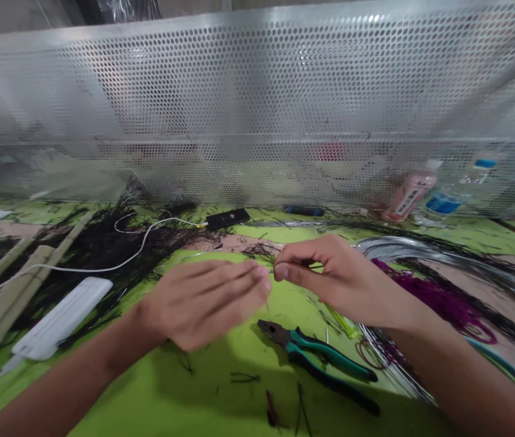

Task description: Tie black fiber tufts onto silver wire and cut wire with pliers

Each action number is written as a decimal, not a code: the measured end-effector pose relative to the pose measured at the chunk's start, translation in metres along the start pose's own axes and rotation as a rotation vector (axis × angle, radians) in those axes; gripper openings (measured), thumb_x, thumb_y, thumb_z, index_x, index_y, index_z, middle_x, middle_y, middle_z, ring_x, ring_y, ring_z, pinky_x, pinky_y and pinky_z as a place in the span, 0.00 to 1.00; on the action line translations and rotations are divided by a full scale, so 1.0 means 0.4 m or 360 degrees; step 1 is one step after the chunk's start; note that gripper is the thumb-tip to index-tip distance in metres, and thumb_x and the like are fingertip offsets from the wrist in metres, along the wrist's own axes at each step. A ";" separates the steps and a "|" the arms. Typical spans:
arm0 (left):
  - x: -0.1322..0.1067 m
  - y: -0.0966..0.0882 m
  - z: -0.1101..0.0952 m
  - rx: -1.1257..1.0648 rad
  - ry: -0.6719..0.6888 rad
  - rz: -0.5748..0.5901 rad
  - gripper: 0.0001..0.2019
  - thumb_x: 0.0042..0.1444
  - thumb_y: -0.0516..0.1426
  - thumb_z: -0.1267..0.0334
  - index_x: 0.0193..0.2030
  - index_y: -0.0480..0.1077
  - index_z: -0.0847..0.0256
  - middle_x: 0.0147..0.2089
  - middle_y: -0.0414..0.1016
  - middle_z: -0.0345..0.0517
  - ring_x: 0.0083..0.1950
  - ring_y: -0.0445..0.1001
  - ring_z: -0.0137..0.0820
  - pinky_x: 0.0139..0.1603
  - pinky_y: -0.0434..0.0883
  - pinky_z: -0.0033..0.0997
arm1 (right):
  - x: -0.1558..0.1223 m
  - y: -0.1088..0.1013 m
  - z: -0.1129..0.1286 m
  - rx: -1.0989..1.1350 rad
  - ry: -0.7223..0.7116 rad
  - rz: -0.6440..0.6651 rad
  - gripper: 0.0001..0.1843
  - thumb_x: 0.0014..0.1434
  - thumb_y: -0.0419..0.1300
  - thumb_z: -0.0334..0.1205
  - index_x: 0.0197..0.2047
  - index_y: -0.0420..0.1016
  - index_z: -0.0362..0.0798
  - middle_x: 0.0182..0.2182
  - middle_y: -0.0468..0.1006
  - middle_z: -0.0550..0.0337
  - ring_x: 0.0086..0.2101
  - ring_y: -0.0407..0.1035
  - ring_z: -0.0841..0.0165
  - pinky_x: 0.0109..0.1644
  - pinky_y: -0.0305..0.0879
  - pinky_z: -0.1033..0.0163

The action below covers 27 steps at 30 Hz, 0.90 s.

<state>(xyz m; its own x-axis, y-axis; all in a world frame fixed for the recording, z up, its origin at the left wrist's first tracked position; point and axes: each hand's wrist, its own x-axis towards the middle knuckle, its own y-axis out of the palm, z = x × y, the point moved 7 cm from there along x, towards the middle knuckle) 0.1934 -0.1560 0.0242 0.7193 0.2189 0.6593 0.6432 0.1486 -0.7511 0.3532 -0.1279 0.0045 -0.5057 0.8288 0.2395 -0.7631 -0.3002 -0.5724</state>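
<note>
My left hand [212, 300] is held over the green work surface [221, 394] with its fingers stretched out side by side, slightly blurred; its thumb is hidden. Close to its fingertips, my right hand [330, 273] pinches thumb against forefinger. A thin dark strand [315, 266] shows inside that pinch, most of it hidden by the fingers. Below both hands lie pliers [316, 355] with green and black handles, their jaws pointing up and left. Short dark wire scraps [245, 377] are scattered around them.
Left are a white power strip [63, 318], black strands [102, 255] and wooden strips [34, 273]. A black phone-like device [227, 218] with a white cable lies behind. Silvery wire [412, 249], purple strands [434, 294] and two bottles [412, 191] are right. A perforated metal panel [257, 85] stands behind.
</note>
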 end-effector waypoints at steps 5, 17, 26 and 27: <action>0.010 0.012 0.084 -0.0643 -0.0961 0.0449 0.10 0.70 0.55 0.58 0.49 0.76 0.56 0.41 0.85 0.39 0.37 0.84 0.28 0.34 0.78 0.19 | 0.001 0.002 -0.001 -0.0060 -0.0023 -0.0011 0.14 0.68 0.58 0.41 0.30 0.73 0.46 0.22 0.59 0.69 0.25 0.51 0.76 0.28 0.49 0.65; 0.011 0.054 0.088 -0.0651 -0.1105 0.0846 0.08 0.63 0.61 0.56 0.37 0.76 0.58 0.27 0.76 0.34 0.25 0.74 0.24 0.24 0.68 0.21 | -0.002 0.029 -0.006 -0.0091 0.0031 0.0114 0.15 0.67 0.60 0.42 0.28 0.70 0.47 0.23 0.59 0.69 0.26 0.51 0.75 0.29 0.48 0.63; 0.018 0.017 -0.017 0.0579 -0.0205 0.0108 0.05 0.66 0.57 0.71 0.41 0.74 0.59 0.26 0.81 0.36 0.23 0.77 0.27 0.23 0.68 0.26 | -0.004 0.020 -0.006 -0.0024 0.0080 0.0115 0.16 0.68 0.60 0.45 0.29 0.70 0.48 0.24 0.58 0.68 0.27 0.52 0.74 0.30 0.50 0.64; 0.014 0.015 0.003 0.0461 -0.0435 0.0109 0.03 0.66 0.59 0.68 0.45 0.73 0.58 0.27 0.82 0.35 0.24 0.78 0.28 0.24 0.70 0.26 | -0.003 0.021 -0.007 -0.0016 0.0073 0.0118 0.15 0.68 0.60 0.45 0.30 0.71 0.48 0.24 0.59 0.68 0.27 0.52 0.74 0.30 0.50 0.64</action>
<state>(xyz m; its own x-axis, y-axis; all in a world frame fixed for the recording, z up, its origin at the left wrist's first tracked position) 0.2012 -0.1527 0.0233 0.6364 0.4803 0.6036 0.4679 0.3818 -0.7971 0.3486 -0.1301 -0.0026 -0.5418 0.8252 0.1600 -0.7199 -0.3573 -0.5950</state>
